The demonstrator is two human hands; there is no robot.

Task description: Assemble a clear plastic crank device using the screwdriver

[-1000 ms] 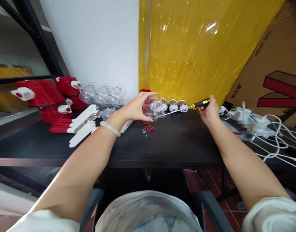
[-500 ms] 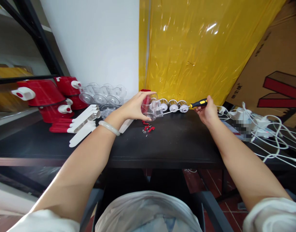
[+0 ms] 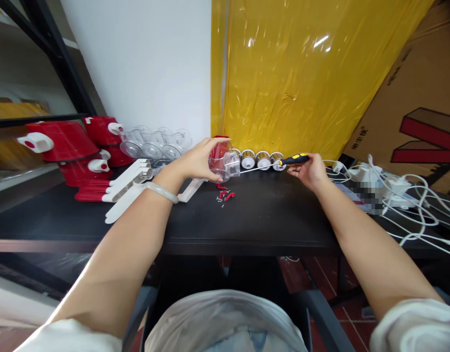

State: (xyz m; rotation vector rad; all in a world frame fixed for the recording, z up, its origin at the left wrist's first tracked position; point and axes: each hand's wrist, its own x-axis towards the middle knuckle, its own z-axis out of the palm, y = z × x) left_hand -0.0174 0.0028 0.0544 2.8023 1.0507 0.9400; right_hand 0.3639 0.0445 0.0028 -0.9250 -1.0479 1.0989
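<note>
My left hand grips a clear plastic part with a rounded body and a squarish neck pointing right. In my right hand is a screwdriver with a black and yellow handle, held level. Its long thin shaft runs left, and the tip meets or nearly meets the neck of the clear part; contact is too small to tell. Below lie small red pieces and several loose screws on the black table. A white handle-like piece lies beside my left wrist.
Red containers with white knobs are stacked at the left, near white and red handles. Clear round parts stand behind them. Several metallic cylinders line the yellow-wrapped panel. White cables tangle at the right.
Both hands have shifted slightly left, carrying the clear part and the screwdriver along. The screwdriver tip stays at the part's neck. The loose pieces on the table have not moved.
</note>
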